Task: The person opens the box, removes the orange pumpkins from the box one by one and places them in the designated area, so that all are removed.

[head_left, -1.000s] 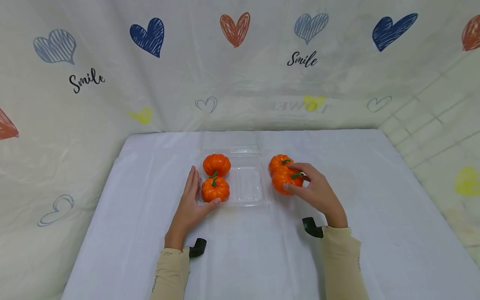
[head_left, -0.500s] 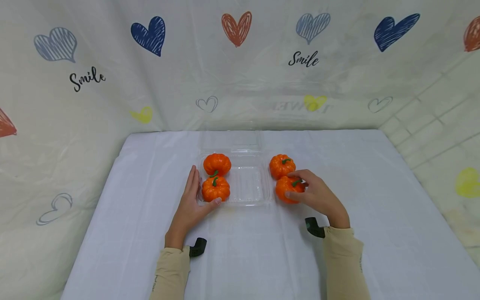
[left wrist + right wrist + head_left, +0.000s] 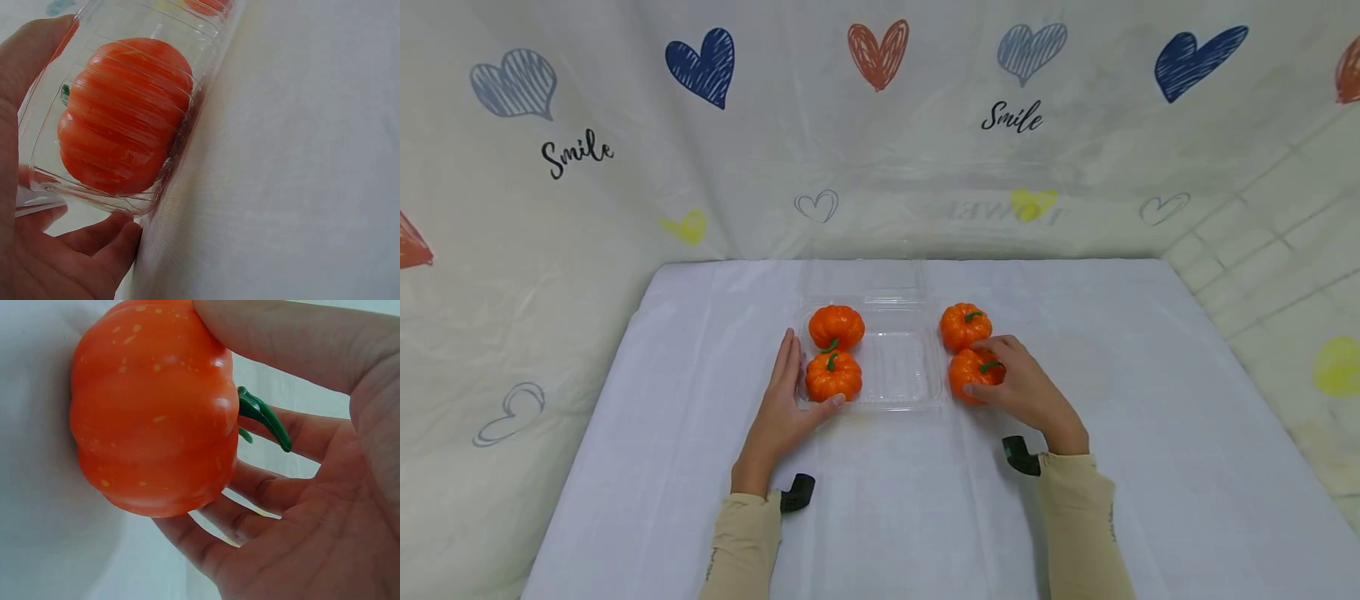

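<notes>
My right hand (image 3: 1028, 385) grips a small orange pumpkin (image 3: 973, 377) with a green stem, thumb on one side and fingers round the other. In the right wrist view, this pumpkin (image 3: 153, 412) sits close to the white cloth. Just behind it stands another orange pumpkin (image 3: 965, 326). My left hand (image 3: 777, 423) rests against the front left corner of a clear plastic clamshell box (image 3: 891, 407), fingers straight along its side and thumb at the front rim. Inside the box's left half lie a front pumpkin (image 3: 833, 379) and a rear pumpkin (image 3: 837, 326).
The box's clear lid (image 3: 861, 279) is folded back toward the wall side. A white cloth (image 3: 895, 500) covers the table, and a curtain (image 3: 925, 167) printed with hearts hangs behind its back edge. Black wrist mounts (image 3: 797, 493) stick out at both sleeves.
My right hand brought its pumpkin toward me, out from in front of the one behind, then shifted it slightly left. The left hand and the box have stayed in place.
</notes>
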A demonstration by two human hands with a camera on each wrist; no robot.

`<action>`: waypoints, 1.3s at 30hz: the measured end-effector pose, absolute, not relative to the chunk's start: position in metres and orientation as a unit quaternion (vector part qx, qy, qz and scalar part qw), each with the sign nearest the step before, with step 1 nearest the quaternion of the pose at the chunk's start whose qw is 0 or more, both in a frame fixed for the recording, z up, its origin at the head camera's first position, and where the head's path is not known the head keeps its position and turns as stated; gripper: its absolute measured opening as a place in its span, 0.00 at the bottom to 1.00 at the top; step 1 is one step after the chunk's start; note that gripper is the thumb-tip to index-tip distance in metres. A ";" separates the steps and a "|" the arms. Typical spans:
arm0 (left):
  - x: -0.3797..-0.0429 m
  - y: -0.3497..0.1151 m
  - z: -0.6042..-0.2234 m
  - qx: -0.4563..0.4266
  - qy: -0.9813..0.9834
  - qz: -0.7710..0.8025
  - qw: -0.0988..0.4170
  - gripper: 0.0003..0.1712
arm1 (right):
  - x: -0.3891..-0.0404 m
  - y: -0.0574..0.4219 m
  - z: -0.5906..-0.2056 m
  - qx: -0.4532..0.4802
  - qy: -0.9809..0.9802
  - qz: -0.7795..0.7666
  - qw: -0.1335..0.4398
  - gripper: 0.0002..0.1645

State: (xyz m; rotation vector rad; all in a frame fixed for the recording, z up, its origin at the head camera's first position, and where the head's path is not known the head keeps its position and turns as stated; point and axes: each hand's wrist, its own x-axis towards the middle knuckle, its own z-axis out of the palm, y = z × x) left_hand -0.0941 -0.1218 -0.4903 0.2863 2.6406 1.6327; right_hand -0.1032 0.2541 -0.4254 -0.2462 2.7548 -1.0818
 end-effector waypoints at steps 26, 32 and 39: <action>-0.095 -0.123 -0.486 0.085 0.847 0.525 0.009 0.70 | -0.102 0.251 -0.407 -0.092 0.904 -0.418 0.009 0.43; -0.093 -0.120 -0.488 0.084 0.846 0.527 0.014 0.70 | -0.101 0.244 -0.405 -0.096 0.903 -0.419 -0.017 0.42; -0.091 -0.120 -0.486 0.079 0.852 0.517 0.012 0.70 | -0.113 0.222 -0.400 -0.124 0.899 -0.420 -0.021 0.41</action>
